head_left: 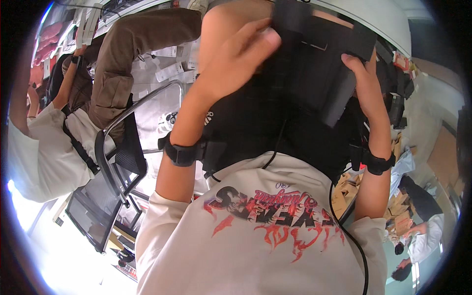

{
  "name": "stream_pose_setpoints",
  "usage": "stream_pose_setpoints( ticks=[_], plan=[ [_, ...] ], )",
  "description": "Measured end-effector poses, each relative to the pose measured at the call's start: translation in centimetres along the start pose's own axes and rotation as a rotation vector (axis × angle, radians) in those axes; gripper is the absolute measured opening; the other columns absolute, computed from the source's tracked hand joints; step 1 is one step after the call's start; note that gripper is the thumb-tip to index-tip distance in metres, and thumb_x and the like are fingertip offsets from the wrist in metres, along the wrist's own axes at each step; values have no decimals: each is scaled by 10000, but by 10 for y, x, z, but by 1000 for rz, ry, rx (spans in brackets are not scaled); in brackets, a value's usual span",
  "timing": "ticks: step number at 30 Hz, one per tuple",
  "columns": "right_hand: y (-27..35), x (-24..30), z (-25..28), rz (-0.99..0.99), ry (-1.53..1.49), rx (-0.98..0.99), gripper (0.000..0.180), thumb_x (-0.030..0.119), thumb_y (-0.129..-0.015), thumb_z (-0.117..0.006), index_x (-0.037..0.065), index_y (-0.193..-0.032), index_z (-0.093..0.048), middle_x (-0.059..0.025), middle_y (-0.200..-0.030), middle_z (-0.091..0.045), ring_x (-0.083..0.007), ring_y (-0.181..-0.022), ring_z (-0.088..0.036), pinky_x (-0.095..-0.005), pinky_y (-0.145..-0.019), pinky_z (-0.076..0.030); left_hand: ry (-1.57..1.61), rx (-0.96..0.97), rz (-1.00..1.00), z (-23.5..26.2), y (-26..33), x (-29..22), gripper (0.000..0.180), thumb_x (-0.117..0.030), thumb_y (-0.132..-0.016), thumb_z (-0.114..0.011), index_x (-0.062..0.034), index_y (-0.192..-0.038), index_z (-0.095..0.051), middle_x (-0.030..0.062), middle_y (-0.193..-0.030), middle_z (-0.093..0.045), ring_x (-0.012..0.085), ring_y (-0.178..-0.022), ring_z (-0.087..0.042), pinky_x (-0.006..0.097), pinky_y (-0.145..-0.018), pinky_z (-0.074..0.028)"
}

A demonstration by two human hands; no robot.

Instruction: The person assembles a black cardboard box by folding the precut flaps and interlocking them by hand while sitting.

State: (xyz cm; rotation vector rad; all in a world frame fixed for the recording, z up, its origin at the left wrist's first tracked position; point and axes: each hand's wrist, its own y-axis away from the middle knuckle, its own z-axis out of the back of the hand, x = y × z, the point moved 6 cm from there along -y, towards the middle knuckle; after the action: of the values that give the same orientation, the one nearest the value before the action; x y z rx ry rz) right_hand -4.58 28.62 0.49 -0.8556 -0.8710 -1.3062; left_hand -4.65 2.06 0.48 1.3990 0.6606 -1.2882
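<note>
A black box-like piece with folded panels (314,69), perhaps cardboard, is held up over my lap and tilted. My right hand (364,76) grips its right side, the thumb on the near face and the other fingers mostly hidden behind the edge. My left hand (236,61) is beside the upper left part of the black piece, slightly blurred. Its fingers and thumb are stretched out, and I see nothing held in it. Whether its fingertips touch the dark panel, I cannot tell.
A mesh-backed chair (123,152) stands at my left, near a person in brown trousers (115,64). Small white boxes (169,71) lie beyond it. Brown cardboard pieces (400,216) and another person (427,241) are at the right. A pale table edge (388,24) runs along the top.
</note>
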Motion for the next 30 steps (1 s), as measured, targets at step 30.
stream_pose_setpoints(
  ticks=[30],
  plan=[
    [47,57,-77,-220,-689,310,715,357,-957,-686,-3,-1488,-372,-111,-1383,-501,-159,-1247,-474,-309,-1071,-381,98,-80,-183,-49,27,-37,760,-358,-1000,-616,55,-1498,-216,238,-1432,-443,306,-1342,-442,389,-1122,-347]
  ],
)
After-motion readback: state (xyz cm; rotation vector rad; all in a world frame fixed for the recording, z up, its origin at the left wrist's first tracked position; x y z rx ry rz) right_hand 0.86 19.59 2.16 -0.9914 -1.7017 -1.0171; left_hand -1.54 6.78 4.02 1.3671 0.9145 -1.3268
